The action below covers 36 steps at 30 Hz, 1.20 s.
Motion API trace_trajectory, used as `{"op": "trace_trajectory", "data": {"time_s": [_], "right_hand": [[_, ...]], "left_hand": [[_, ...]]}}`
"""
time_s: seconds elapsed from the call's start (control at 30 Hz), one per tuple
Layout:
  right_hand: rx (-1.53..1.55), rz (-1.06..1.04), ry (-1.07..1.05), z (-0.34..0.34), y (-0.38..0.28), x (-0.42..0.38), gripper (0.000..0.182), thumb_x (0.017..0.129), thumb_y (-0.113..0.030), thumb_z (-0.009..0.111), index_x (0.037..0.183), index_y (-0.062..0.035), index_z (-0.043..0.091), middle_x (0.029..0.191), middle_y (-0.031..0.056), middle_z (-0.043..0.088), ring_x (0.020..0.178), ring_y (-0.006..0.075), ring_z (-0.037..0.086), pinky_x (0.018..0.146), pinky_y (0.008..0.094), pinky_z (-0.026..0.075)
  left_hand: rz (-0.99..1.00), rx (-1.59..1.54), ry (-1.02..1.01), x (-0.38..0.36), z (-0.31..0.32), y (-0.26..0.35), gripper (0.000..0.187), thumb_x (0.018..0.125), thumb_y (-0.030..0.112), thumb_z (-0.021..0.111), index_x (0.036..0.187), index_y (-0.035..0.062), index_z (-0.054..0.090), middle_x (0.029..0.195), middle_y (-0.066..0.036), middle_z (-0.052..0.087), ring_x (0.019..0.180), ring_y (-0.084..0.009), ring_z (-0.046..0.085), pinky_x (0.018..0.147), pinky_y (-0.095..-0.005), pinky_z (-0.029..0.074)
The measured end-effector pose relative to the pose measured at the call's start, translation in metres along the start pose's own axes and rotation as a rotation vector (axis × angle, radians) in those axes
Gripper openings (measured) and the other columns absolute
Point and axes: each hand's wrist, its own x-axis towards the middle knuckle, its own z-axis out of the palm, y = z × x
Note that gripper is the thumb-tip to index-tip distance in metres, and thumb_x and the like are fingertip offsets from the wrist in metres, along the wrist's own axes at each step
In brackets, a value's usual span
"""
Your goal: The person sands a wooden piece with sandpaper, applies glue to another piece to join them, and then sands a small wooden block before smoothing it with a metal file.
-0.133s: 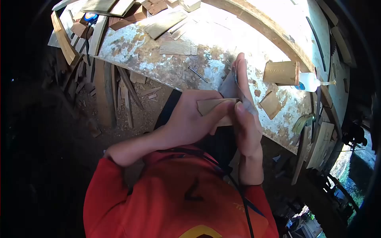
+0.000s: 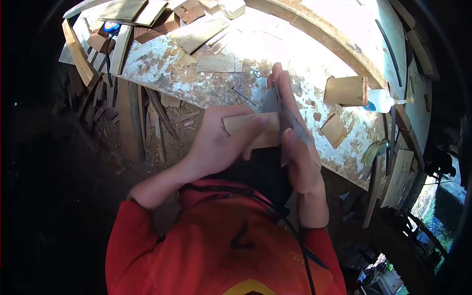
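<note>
My left hand (image 2: 216,145) grips a small flat wooden piece (image 2: 250,130) at chest height, thumb lying across its face. My right hand (image 2: 295,147) holds a thin grey sheet, likely sandpaper (image 2: 272,103), pressed against the right end of the wooden piece, fingers stretched along it. Both hands hover over the near edge of a worn, paint-stained workbench (image 2: 206,83). My red sleeves fill the lower part of the view.
On the workbench lie a wooden block (image 2: 345,90), a white glue bottle (image 2: 382,101), a small wood tile (image 2: 335,130), a flat slat (image 2: 219,64), a nail (image 2: 244,95) and stacked offcuts (image 2: 132,19). Wood scraps litter the ground at left (image 2: 142,118).
Both hands have shifted slightly left and up, with the wooden piece sliding left against the sandpaper.
</note>
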Motion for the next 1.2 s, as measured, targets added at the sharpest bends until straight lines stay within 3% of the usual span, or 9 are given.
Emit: {"op": "trace_trajectory", "data": {"time_s": [0.03,0.13,0.3,0.4,0.53,0.77,0.93,1.13,1.2], "right_hand": [[-0.019,-0.043,-0.011,-0.003,0.001,0.007,0.084,0.109,-0.042,0.043,0.169,0.006,0.01,0.172,0.0226,0.03,0.12,0.024,0.051,0.104,0.0359,0.042],[-0.01,-0.116,0.119,0.004,-0.015,0.046,0.078,0.111,-0.037,0.047,0.168,0.0068,0.017,0.156,0.0229,0.05,0.118,0.0285,0.061,0.103,0.0419,0.049],[-0.829,-0.538,0.386,0.012,-0.006,0.079,0.068,0.107,-0.029,0.059,0.162,0.0057,0.037,0.156,0.0247,0.053,0.145,0.0304,0.051,0.12,0.0426,0.039],[-0.751,-0.478,0.148,-0.005,-0.022,0.054,0.058,0.101,-0.013,0.062,0.155,0.0025,0.051,0.158,0.0236,0.051,0.142,0.0318,0.054,0.118,0.0432,0.04],[-0.747,-0.363,-0.09,0.0,-0.011,0.026,0.052,0.094,-0.006,0.07,0.146,-0.005,0.064,0.154,0.0269,0.052,0.138,0.0453,0.055,0.113,0.0481,0.045],[-0.696,-0.305,-0.07,-0.008,-0.002,-0.002,0.062,0.085,-0.001,0.069,0.147,-0.003,0.064,0.157,0.0244,0.051,0.136,0.0394,0.058,0.111,0.0457,0.047],[-0.724,-0.476,-0.044,-0.028,-0.01,-0.011,0.047,0.082,0.003,0.079,0.129,-0.0005,0.073,0.138,0.0225,0.065,0.111,0.0353,0.071,0.089,0.0393,0.058],[-1.041,-0.653,0.485,-0.082,-0.044,-0.007,0.051,0.08,0.001,0.079,0.131,-0.0021,0.073,0.131,0.0173,0.069,0.117,0.0305,0.069,0.101,0.0392,0.053],[-1.106,-0.575,0.465,-0.098,-0.058,-0.003,0.061,0.079,-0.004,0.081,0.138,-0.0046,0.069,0.136,0.0169,0.067,0.127,0.0312,0.065,0.109,0.0409,0.049]], "left_hand": [[-0.031,-0.031,0.043,-0.002,-0.003,-0.001,0.03,0.107,0.026,0.068,0.089,0.0016,0.072,0.062,-0.002,0.065,0.048,-0.0056,0.056,0.045,-0.0234,0.04],[-0.133,-0.077,0.017,-0.01,-0.009,0.002,0.033,0.108,0.029,0.066,0.091,0.0021,0.071,0.063,-0.004,0.066,0.045,-0.0057,0.053,0.042,-0.0228,0.037],[-0.101,-0.184,0.093,-0.015,-0.01,-0.009,0.036,0.11,0.034,0.063,0.095,0.0021,0.07,0.064,-0.006,0.066,0.043,-0.0063,0.05,0.04,-0.0215,0.034],[-0.072,-0.24,0.14,-0.013,-0.014,-0.008,0.037,0.11,0.036,0.061,0.097,0.0015,0.069,0.064,-0.006,0.066,0.043,-0.0064,0.051,0.04,-0.0213,0.034],[-0.023,-0.272,0.119,-0.009,-0.018,-0.01,0.038,0.111,0.037,0.06,0.1,0.0009,0.068,0.064,-0.006,0.066,0.044,-0.0065,0.051,0.04,-0.021,0.034],[0.006,-0.295,0.16,0.0,-0.001,-0.007,0.037,0.112,0.036,0.057,0.1,0.0018,0.067,0.065,-0.006,0.066,0.045,-0.0067,0.053,0.041,-0.02,0.034],[-0.001,-0.264,0.135,-0.003,0.005,-0.008,0.051,0.116,0.042,0.042,0.105,-0.0005,0.068,0.067,-0.008,0.067,0.045,-0.0078,0.051,0.042,-0.0213,0.036],[0.096,-0.294,0.096,-0.007,0.009,-0.015,0.067,0.117,0.044,0.024,0.114,-0.0052,0.07,0.085,-0.016,0.071,0.053,-0.0108,0.051,0.05,-0.0263,0.042],[0.18,-0.174,0.06,-0.008,0.008,-0.019,0.063,0.115,0.041,0.028,0.117,-0.0059,0.07,0.093,-0.017,0.072,0.059,-0.0118,0.053,0.054,-0.0274,0.043]]}}
